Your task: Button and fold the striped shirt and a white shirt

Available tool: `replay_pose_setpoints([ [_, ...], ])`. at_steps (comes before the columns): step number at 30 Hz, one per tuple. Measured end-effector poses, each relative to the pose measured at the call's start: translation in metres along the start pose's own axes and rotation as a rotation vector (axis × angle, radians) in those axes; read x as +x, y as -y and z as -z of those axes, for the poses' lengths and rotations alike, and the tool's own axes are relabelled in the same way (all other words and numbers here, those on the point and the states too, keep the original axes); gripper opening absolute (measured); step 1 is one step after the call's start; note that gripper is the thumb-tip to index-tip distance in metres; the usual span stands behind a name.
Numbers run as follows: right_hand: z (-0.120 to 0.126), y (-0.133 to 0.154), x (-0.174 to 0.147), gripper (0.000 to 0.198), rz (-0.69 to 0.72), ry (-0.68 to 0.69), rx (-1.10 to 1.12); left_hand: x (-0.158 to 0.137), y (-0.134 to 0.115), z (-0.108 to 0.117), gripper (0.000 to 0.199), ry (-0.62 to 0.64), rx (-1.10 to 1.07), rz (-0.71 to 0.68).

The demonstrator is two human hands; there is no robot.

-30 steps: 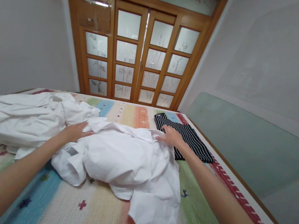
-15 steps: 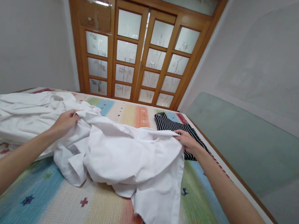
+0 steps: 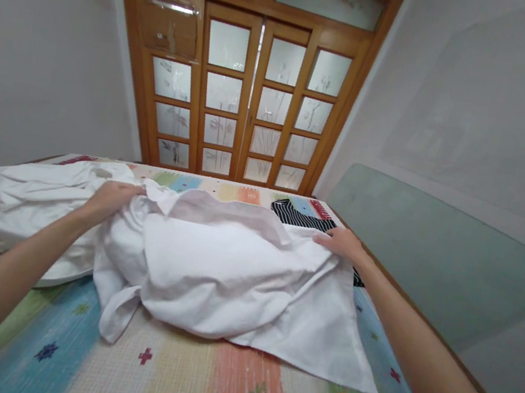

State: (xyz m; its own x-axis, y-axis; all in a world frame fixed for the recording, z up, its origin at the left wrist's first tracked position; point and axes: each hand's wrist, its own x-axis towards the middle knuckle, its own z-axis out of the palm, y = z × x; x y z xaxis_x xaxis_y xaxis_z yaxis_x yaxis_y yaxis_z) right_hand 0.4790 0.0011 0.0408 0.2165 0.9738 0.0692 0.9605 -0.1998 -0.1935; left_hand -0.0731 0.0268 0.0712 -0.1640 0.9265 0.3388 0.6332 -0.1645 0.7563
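You spread a white cloth (image 3: 214, 269) across a multicoloured striped cover (image 3: 179, 378), its far edge drawn between your two hands. The fingers of your left hand (image 3: 113, 198) are closed on the cloth's upper left corner, beside a rumpled heap of white fabric (image 3: 32, 203); those of your right hand (image 3: 343, 243) pinch the opposite end, in front of a black garment with white stripes (image 3: 297, 215), partly hidden. The cloth's near right corner lies flat, pointing toward you. Beyond stand wooden doors (image 3: 250, 99) with patterned glass panes.
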Motion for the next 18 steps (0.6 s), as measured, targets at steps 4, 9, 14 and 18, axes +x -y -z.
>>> replay_pose_setpoints([
  [4,-0.021,0.033,-0.003,0.041,0.193,-0.111,-0.125,-0.003,0.013,-0.031,0.033,0.243,0.471,-0.007],
  [9,-0.038,0.083,-0.019,0.026,0.532,-0.272,-0.031,-0.005,0.021,-0.063,0.042,0.174,0.645,-0.358],
  [14,-0.053,0.123,-0.020,0.023,0.607,-0.232,-0.032,-0.003,0.015,-0.087,0.033,0.217,0.692,-0.676],
  [18,-0.064,0.137,-0.006,0.029,0.494,-0.133,-0.110,-0.002,0.007,-0.103,0.040,0.269,0.744,-0.707],
])
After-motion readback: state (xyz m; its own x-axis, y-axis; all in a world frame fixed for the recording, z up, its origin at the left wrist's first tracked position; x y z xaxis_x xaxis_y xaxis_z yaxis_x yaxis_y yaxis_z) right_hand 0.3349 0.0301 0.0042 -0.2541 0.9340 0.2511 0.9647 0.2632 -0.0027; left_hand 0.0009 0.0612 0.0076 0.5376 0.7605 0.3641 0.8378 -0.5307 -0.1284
